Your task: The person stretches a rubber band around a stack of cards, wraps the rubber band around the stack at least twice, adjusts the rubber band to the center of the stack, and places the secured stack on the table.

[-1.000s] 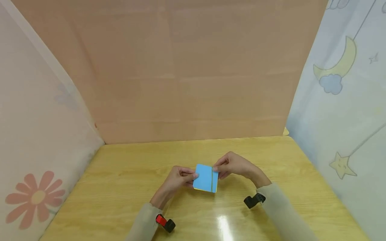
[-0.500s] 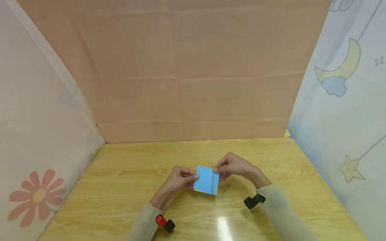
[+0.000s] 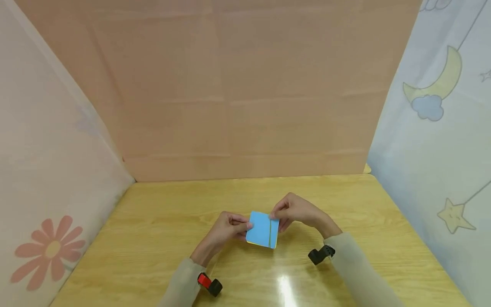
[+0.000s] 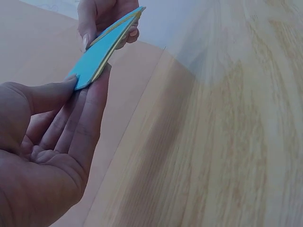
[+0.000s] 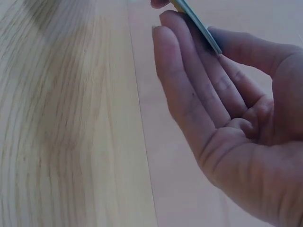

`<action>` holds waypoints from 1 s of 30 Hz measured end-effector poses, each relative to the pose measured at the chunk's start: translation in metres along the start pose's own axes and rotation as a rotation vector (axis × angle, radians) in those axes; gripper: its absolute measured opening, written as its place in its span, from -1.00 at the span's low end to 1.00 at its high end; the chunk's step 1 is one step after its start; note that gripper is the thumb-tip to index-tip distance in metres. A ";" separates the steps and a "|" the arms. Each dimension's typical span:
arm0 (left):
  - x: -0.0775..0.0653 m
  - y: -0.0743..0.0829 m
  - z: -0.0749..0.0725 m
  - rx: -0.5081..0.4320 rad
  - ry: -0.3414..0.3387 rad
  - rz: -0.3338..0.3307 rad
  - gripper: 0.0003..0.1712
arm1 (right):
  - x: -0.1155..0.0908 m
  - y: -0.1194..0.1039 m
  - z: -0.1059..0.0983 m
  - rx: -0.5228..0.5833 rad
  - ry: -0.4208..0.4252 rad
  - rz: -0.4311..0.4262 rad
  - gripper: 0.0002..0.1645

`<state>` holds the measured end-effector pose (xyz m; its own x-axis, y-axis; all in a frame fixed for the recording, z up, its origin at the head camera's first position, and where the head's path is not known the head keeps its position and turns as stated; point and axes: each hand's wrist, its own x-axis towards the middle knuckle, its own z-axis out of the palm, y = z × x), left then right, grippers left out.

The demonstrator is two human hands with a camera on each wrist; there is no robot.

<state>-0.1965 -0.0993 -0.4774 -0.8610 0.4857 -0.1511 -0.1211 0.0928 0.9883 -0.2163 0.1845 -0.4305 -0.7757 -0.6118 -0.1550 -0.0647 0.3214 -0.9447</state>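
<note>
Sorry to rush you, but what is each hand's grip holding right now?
Left hand: pinching the left edge of the blue-topped card stack.
Right hand: pinching the same stack near its upper right corner.

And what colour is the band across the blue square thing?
The band is a dull yellow, showing best in the head view.

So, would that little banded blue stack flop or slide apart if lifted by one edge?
Probably fairly stiff: the blue stack looks flat, with no sag. Likely light, being thin. The yellowish band might help keep its layers together.
</note>
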 end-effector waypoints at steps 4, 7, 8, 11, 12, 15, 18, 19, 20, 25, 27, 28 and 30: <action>-0.001 0.003 -0.002 0.004 0.011 0.016 -0.66 | 0.003 -0.003 0.002 0.020 0.010 -0.007 -0.75; -0.003 0.006 -0.002 -0.005 0.016 0.019 -0.67 | 0.005 -0.004 0.004 0.031 0.013 -0.001 -0.75; -0.004 0.006 -0.002 -0.008 0.016 0.019 -0.66 | 0.005 -0.005 0.004 0.034 0.015 0.001 -0.75; -0.003 0.006 -0.001 -0.012 0.016 0.016 -0.66 | 0.005 -0.005 0.005 0.047 0.018 0.015 -0.76; -0.002 0.006 -0.001 -0.009 0.017 0.012 -0.67 | 0.004 -0.005 0.006 0.050 0.017 0.020 -0.76; -0.001 0.006 0.000 0.003 0.027 0.011 -0.67 | 0.003 -0.004 0.007 0.045 0.020 0.019 -0.76; 0.000 0.005 0.000 0.023 0.032 0.008 -0.69 | 0.002 -0.003 0.007 0.041 0.013 0.025 -0.75; 0.000 0.005 0.000 0.027 0.033 0.003 -0.69 | 0.002 -0.002 0.007 0.041 0.011 0.027 -0.75; -0.001 0.004 0.000 0.028 0.032 0.000 -0.69 | 0.001 -0.002 0.008 0.041 0.008 0.023 -0.75; -0.002 0.001 0.001 0.021 0.027 -0.015 -0.70 | 0.001 0.001 0.008 0.049 -0.009 0.023 -0.75; -0.002 0.000 0.001 0.020 0.024 -0.011 -0.70 | 0.001 0.001 0.007 0.042 -0.009 0.018 -0.76; -0.002 0.000 0.001 0.021 0.022 -0.011 -0.70 | 0.000 0.000 0.007 0.038 -0.011 0.016 -0.76; -0.001 0.001 0.002 0.025 0.019 -0.005 -0.71 | 0.000 0.000 0.005 0.027 -0.014 0.012 -0.76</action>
<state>-0.1949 -0.0983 -0.4762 -0.8698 0.4682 -0.1558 -0.1138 0.1169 0.9866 -0.2133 0.1807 -0.4319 -0.7673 -0.6181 -0.1706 -0.0380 0.3094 -0.9502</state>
